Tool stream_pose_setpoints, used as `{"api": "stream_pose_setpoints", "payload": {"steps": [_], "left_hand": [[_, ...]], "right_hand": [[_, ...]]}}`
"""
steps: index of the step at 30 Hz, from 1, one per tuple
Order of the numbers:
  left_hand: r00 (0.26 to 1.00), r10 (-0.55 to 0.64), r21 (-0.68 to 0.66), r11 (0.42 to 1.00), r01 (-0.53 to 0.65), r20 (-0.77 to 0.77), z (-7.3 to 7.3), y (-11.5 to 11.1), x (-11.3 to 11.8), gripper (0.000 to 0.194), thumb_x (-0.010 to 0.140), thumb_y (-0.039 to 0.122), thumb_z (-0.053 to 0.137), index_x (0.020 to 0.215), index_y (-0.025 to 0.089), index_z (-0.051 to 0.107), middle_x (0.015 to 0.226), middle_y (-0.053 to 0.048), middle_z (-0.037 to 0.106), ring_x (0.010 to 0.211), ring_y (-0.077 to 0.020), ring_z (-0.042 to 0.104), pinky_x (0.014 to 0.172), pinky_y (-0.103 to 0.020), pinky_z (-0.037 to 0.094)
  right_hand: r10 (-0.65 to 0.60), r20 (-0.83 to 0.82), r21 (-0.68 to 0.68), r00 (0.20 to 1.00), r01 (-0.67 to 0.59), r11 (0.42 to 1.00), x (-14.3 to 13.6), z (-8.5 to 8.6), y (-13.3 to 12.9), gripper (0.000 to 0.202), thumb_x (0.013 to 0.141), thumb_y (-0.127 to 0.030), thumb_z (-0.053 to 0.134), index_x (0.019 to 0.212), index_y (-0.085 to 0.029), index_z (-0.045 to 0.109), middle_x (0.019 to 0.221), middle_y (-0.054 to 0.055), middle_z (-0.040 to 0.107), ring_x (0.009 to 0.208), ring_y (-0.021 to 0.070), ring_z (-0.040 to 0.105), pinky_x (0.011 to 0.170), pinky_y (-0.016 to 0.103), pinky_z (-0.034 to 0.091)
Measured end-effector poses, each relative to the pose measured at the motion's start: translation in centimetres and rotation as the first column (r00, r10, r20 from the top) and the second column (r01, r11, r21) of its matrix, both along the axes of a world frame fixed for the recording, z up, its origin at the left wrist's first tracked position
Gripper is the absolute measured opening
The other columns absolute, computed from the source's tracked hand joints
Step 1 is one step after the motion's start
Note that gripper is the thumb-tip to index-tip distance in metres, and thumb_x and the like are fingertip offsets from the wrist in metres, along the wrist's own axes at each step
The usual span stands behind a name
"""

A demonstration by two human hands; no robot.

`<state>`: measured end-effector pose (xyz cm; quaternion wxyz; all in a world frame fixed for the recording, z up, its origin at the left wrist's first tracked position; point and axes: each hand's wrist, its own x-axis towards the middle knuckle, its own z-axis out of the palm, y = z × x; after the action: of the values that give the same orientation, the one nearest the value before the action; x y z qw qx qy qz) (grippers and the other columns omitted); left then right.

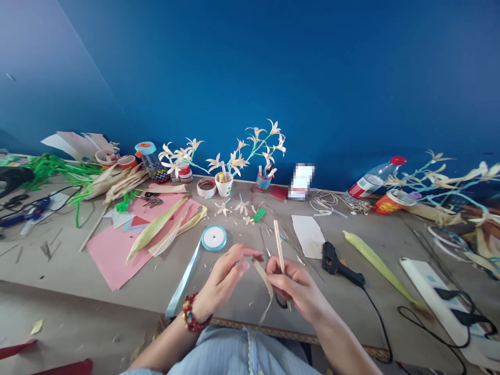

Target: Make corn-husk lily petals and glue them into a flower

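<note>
Hands at work beneath a deep blue wall (250, 62), at a grey table (62, 260) strewn with craft materials. Overlapping pink sheets (109, 255) spread on the left; a white power strip (424, 291) lies far right, black cords trailing from it. Pale flowers (237, 162) on slender stems rise from a row of cups along the wall, with a plastic bottle (367, 182) leaning farther right. A pale green husk (375, 263) slants beyond a black glue gun (339, 265), the nearest tool to the right hand (291, 286). That hand grasps a slim pale stick (278, 242) between thumb and fingers. The left hand (224, 278) is unclenched, thumb apart, fingers reaching toward the right. Just beyond it sits a blue ribbon spool (219, 240), its tail running down past the wrist.

The stick is held above the table's near edge, nearly upright in view, its long axis tipped slightly left, its upper end toward the wall. A narrow husk strip (263, 273) slants from the left fingertips to the right thumb, then droops; whether those fingertips touch it cannot be told.
</note>
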<state>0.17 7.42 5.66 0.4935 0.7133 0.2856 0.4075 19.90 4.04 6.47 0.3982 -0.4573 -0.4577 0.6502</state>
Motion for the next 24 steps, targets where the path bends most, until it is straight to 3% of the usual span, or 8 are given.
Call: {"api": "stream_pose_setpoints", "payload": {"steps": [3,5,8,11,14,17,20,24], "left_hand": [[0.996,-0.071,-0.276,0.958,0.082,0.051,-0.3,0.4,0.2,0.023,0.098,0.031,0.050,0.091,0.017,0.066,0.087,-0.005,0.064,0.083,-0.0182,0.057,0.079,-0.030,0.043],[0.988,-0.061,-0.392,0.913,0.114,0.145,-0.7,0.4,0.5,0.021,0.094,0.034,0.058,0.084,0.017,0.063,0.079,-0.001,0.059,0.076,-0.0151,0.052,0.072,-0.026,0.041],[0.970,-0.023,-0.460,0.878,0.135,0.240,-1.2,0.3,0.7,0.021,0.092,0.034,0.062,0.080,0.017,0.060,0.075,0.000,0.055,0.073,-0.0129,0.048,0.071,-0.024,0.040],[0.977,-0.012,-0.469,0.876,0.113,0.214,-1.4,0.1,0.3,0.020,0.092,0.034,0.062,0.083,0.016,0.062,0.076,0.000,0.057,0.074,-0.0134,0.050,0.071,-0.024,0.041],[0.995,0.006,-0.324,0.946,0.028,0.103,-1.5,-0.2,-0.1,0.014,0.092,0.030,0.064,0.100,0.019,0.066,0.088,-0.003,0.063,0.084,-0.0164,0.057,0.077,-0.027,0.045],[0.998,0.055,0.033,0.998,-0.055,0.008,-1.5,-0.4,-0.1,0.027,0.089,0.019,0.066,0.116,0.023,0.064,0.094,-0.004,0.068,0.094,-0.0190,0.062,0.096,-0.036,0.044],[0.985,0.172,0.312,0.936,-0.161,-0.009,-1.3,-0.4,0.4,0.022,0.089,0.011,0.062,0.107,0.023,0.066,0.088,-0.002,0.071,0.087,-0.0183,0.064,0.104,-0.041,0.040],[0.937,0.348,0.302,0.897,-0.322,-0.032,-0.9,-0.5,1.1,0.011,0.091,0.014,0.059,0.088,0.021,0.068,0.074,-0.001,0.067,0.073,-0.0171,0.061,0.091,-0.037,0.046]], "right_hand": [[0.027,-0.032,-0.028,0.999,-0.028,0.999,0.2,0.1,0.4,0.022,0.078,-0.034,0.065,0.069,-0.020,0.050,0.053,-0.010,0.032,0.045,0.0060,0.020,0.042,0.021,0.013],[0.053,-0.038,-0.059,0.998,-0.055,0.997,0.4,0.2,0.6,0.024,0.078,-0.037,0.066,0.071,-0.020,0.051,0.055,-0.009,0.040,0.045,0.0055,0.021,0.041,0.021,0.012],[0.108,0.000,-0.066,0.994,-0.107,0.992,1.1,0.2,0.7,0.028,0.080,-0.042,0.069,0.075,-0.019,0.052,0.063,-0.003,0.059,0.044,0.0049,0.024,0.041,0.021,0.013],[0.118,0.029,-0.044,0.993,-0.117,0.992,1.9,0.1,0.6,0.031,0.081,-0.044,0.070,0.074,-0.019,0.053,0.059,-0.002,0.062,0.044,0.0051,0.026,0.041,0.021,0.014],[0.095,0.047,-0.031,0.994,-0.094,0.995,2.5,0.2,0.4,0.034,0.082,-0.047,0.070,0.073,-0.019,0.054,0.058,-0.002,0.060,0.045,0.0056,0.029,0.041,0.021,0.015],[0.080,0.014,-0.060,0.997,-0.079,0.995,2.8,0.2,0.3,0.038,0.080,-0.050,0.073,0.071,-0.019,0.052,0.056,-0.002,0.059,0.043,0.0049,0.028,0.041,0.021,0.013],[0.060,-0.054,-0.117,0.997,-0.066,0.991,2.7,-0.1,0.1,0.041,0.077,-0.051,0.075,0.071,-0.019,0.051,0.052,-0.003,0.059,0.041,0.0039,0.025,0.040,0.021,0.010],[0.045,-0.117,-0.145,0.992,-0.062,0.987,2.4,-0.4,-0.2,0.041,0.084,-0.052,0.067,0.070,-0.015,0.059,0.051,0.000,0.060,0.039,0.0027,0.019,0.040,0.021,0.006]]}}
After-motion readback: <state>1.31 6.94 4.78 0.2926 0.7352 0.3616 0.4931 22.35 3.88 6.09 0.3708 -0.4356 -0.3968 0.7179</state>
